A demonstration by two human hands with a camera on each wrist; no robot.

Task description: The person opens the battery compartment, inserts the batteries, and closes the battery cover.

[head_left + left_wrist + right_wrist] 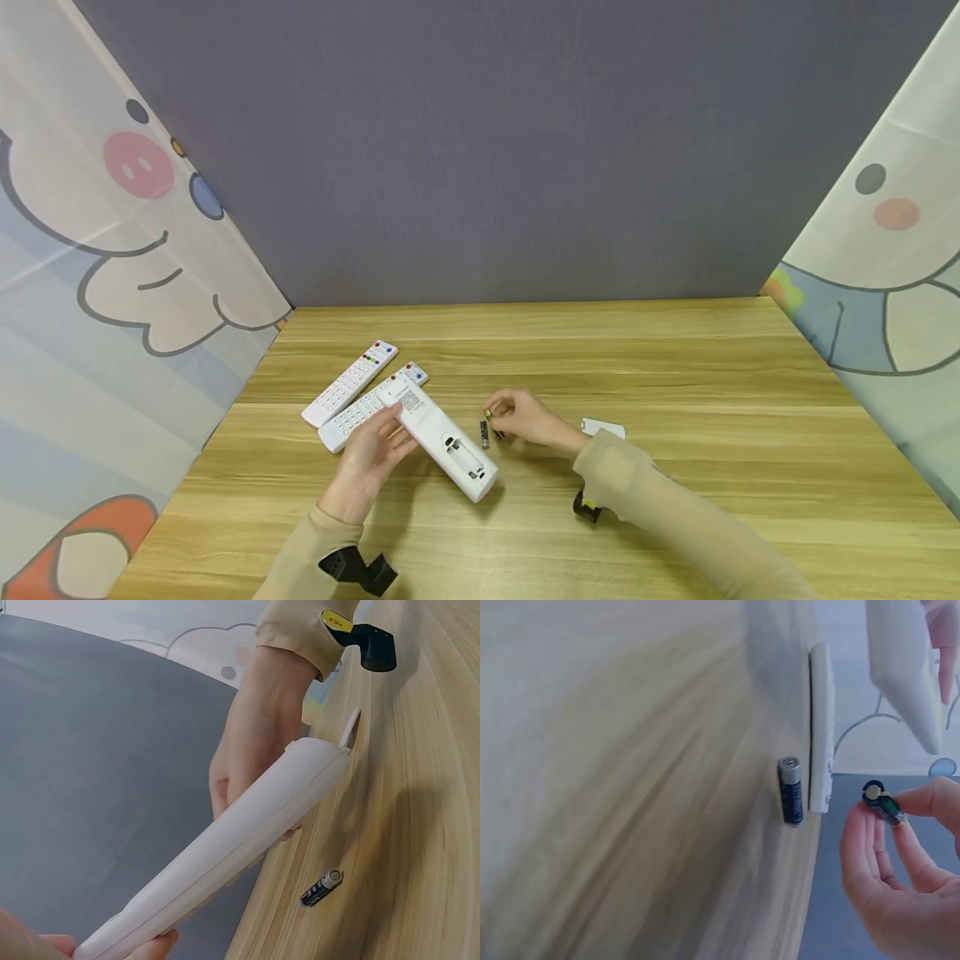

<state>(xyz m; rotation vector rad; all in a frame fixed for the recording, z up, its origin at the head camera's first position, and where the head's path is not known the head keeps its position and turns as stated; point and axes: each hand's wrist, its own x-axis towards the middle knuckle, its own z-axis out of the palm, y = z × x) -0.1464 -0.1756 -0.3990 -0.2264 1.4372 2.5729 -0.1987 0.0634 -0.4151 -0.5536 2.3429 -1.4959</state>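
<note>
My left hand (369, 458) holds a white remote control (431, 429) by one end, tilted above the table with its back toward me. Its battery compartment (465, 457) shows uncovered, with no battery in it. Just right of the remote, my right hand (527, 417) pinches a small battery (883, 804) between thumb and fingers. A second, dark battery (484, 434) with a silver end lies on the table between the remote and that hand. In the left wrist view the remote's side hides most of the right hand's fingers.
Two more white remotes, one farther back (351, 383) and one nearer (360, 421), lie buttons up at the left, the nearer partly under the held one. A white battery cover (603, 428) rests beyond my right forearm. A grey panel (517, 167) rises behind the wooden table (712, 400).
</note>
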